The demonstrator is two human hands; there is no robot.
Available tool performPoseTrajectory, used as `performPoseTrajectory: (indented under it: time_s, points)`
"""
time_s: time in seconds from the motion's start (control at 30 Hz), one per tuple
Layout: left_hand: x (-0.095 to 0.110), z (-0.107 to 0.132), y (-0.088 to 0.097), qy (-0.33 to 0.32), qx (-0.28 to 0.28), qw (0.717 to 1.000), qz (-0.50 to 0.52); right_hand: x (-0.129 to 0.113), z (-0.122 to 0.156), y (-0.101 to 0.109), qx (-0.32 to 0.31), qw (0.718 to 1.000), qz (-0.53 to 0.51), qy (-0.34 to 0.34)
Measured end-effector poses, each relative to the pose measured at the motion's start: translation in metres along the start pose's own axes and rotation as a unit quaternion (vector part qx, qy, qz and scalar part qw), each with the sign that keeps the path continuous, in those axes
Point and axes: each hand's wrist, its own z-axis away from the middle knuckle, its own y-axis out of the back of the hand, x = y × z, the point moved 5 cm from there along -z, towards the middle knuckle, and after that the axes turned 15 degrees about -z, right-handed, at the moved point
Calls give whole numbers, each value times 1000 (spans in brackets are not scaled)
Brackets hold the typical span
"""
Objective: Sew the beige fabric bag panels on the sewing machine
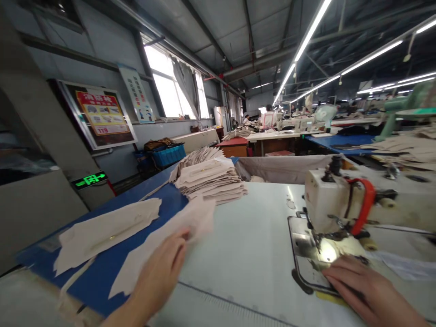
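Observation:
My left hand (160, 268) is closed on a pale beige fabric piece (139, 259), which lies across the blue board and the pale tabletop. The far end of that piece is smeared by motion. To its left, a similar fabric piece (109, 234) lies flat, with a slit-like line and a small metallic spot on it. My right hand (364, 286) rests at the front of the sewing machine (327, 200), beside its metal needle plate (304, 243). Its fingers are pressed together, and whatever is under them is hidden. A lamp glows at the needle.
A thick stack of beige fabric pieces (211, 179) stands at the back of the table. A ruler scale (235, 306) runs along the front of the tabletop. Behind the table hangs a cloth-lined bin (286, 168). A blue crate (168, 156) stands by the wall.

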Motion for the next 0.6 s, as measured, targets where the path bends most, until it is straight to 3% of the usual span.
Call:
performPoseTrajectory:
  time_s: [0.13,0.23,0.33,0.47,0.53,0.6]
  points:
    - [110,14,-6,-128,-123,971,161,-2,-6,-1,-32,995,-41,-86]
    - [159,11,-13,-182,-179,939,231,0,-5,2,-9,996,-45,-82]
    - [175,-4,-22,-198,-186,935,227,-3,-5,9,25,997,-14,-72]
    - [177,-25,-37,-246,-80,954,150,-9,-7,25,-11,995,64,-71]
    - [181,-29,-51,-296,-54,947,116,-3,-3,40,-39,989,86,-111]
    - [185,-27,-66,-345,-66,932,95,14,9,63,-28,975,106,-195]
